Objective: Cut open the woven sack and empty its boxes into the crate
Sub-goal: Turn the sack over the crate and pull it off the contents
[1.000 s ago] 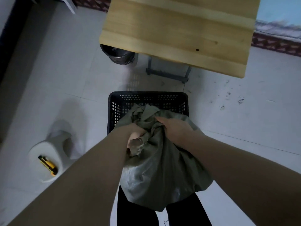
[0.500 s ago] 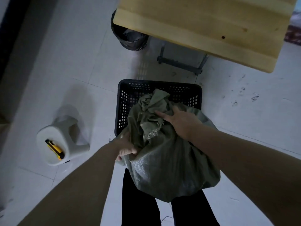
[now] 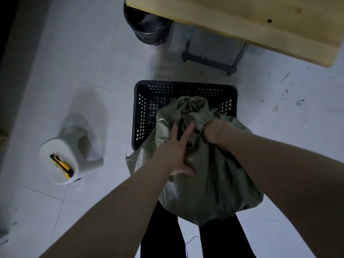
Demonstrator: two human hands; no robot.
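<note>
A full grey-green woven sack (image 3: 204,185) stands in front of my legs, its bunched mouth (image 3: 189,107) leaning over the near edge of the black perforated crate (image 3: 143,112). My right hand (image 3: 216,131) grips the gathered fabric just below the mouth. My left hand (image 3: 176,151) lies on the sack's upper side with fingers spread and straight, fingertips reaching into the folds. The boxes inside are hidden. A yellow and black utility knife (image 3: 62,165) lies on a white plastic stool (image 3: 68,153) to the left.
A light wooden table (image 3: 251,21) overhangs the far side, with its dark metal foot (image 3: 208,62) on the floor beyond the crate. A dark lined waste bin (image 3: 149,25) stands under the table's left end. White floor tiles surround the crate.
My left hand let go of the sack's left side and moved up onto its top, fingers spread. My right hand shifted from lying on the sack to gripping its gathered neck.
</note>
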